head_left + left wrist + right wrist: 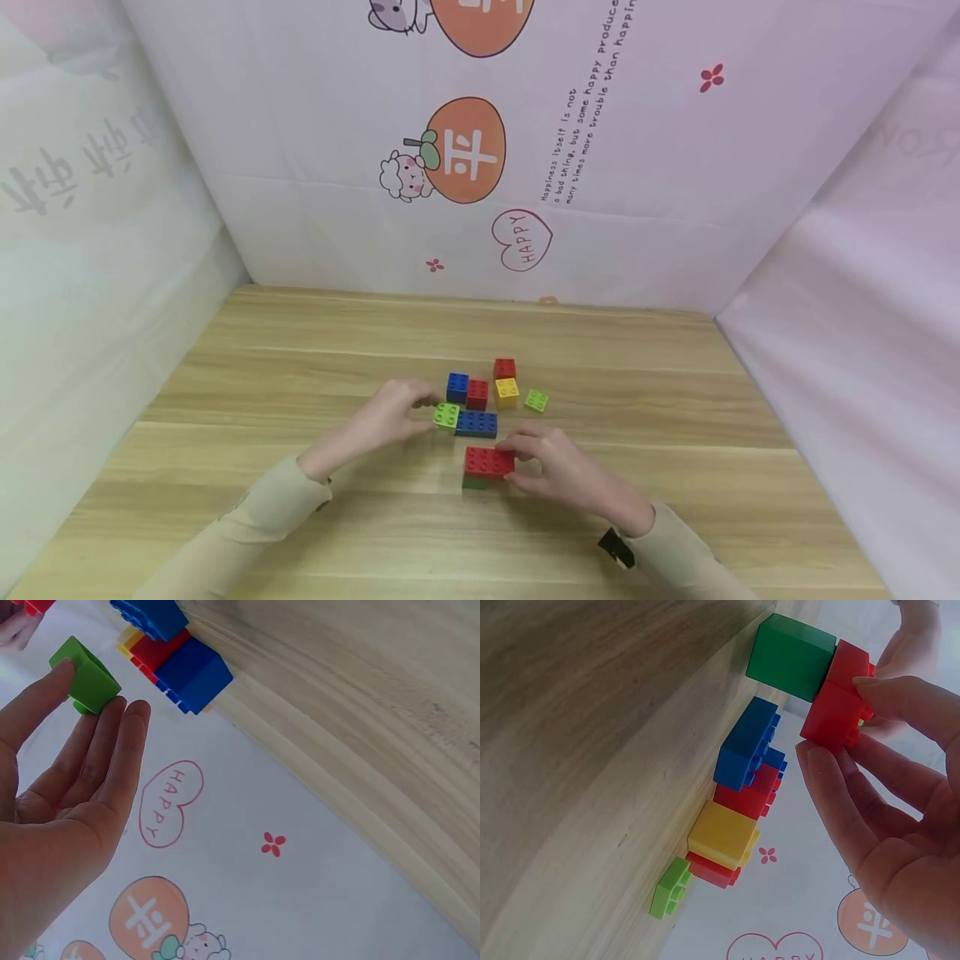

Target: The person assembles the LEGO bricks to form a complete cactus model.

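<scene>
A bright green brick (446, 415) is pinched between the thumb and fingers of my left hand (390, 414). In the left wrist view this green brick (88, 679) is held clear of the tabletop. My right hand (558, 467) pinches the right end of a red brick (487, 460), thumb on one side and fingers on the other. The red brick (836, 705) sits on a dark green brick (791, 656), overhanging it to the right. Between the hands and a little farther back lies a long blue brick (477, 424).
Behind the long blue brick stand a small blue brick (457, 387), a red brick (477, 393), a yellow brick (507, 392) and another red brick (505, 367). A thin bright green brick (536, 401) lies to their right. White printed cloth (637, 250) walls the wooden table (337, 533).
</scene>
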A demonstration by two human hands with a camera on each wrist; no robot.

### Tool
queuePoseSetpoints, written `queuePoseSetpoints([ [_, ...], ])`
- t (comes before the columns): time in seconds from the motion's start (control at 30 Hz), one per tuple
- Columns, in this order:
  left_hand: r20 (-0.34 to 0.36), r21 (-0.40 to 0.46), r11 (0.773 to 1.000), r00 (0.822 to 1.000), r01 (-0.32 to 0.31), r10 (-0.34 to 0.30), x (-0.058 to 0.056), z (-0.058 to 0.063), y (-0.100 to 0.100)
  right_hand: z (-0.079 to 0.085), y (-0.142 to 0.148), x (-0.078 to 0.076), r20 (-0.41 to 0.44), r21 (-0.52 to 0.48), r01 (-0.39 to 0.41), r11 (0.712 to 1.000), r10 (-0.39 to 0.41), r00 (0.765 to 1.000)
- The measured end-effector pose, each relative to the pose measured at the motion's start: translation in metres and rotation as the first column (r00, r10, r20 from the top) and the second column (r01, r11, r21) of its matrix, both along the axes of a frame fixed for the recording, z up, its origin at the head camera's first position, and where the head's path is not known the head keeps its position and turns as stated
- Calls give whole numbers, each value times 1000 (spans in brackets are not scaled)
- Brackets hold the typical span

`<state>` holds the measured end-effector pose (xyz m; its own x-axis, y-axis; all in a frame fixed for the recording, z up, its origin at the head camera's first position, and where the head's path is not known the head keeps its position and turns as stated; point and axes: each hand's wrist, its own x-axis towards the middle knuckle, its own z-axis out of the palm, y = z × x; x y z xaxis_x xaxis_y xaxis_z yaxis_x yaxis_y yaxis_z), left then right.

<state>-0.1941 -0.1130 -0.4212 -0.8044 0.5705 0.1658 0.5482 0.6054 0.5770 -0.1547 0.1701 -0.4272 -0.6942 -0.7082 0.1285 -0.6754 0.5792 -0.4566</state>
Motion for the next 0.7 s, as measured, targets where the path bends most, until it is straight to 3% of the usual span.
queuePoseSetpoints([
  [0.5,-80,-19,999,995,51,-52,16,9,12,1,-1,0,-14,3,-15,1000,15,1000],
  [0.7,-70,-16,997,995,74,-75,22,10,17,0,0,-1,-14,-1,-17,1000,17,1000],
])
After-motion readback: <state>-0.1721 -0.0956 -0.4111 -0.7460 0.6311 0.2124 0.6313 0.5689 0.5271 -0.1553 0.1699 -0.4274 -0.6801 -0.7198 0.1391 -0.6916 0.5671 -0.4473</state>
